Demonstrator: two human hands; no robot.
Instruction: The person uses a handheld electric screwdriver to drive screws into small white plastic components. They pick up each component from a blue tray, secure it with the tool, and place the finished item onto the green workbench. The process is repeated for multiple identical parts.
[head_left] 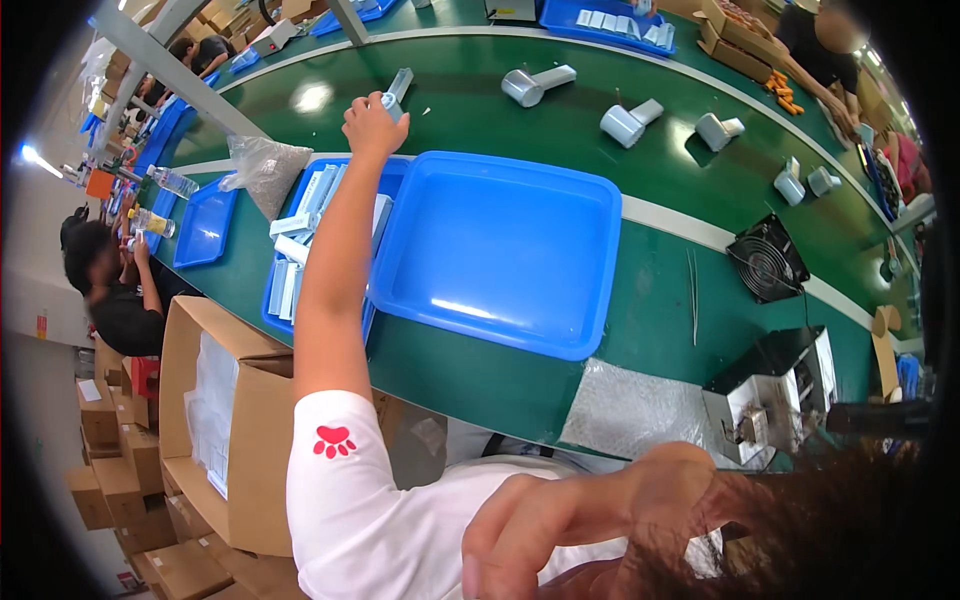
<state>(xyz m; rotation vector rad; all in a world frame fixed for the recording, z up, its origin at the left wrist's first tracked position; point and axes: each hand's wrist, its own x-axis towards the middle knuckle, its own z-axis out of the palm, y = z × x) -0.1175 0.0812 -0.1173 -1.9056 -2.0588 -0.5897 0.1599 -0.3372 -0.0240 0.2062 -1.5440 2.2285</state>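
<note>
The left hand (376, 128) grasps a device (401, 84) over the far belt (480, 120); the right hand (540, 525) is near, its hold impossible to tell.

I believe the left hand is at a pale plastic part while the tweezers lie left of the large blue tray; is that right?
Not quite: the head view shows the tweezers lying right of the large blue tray, not left of it. The left hand is indeed at a pale plastic part.
</note>
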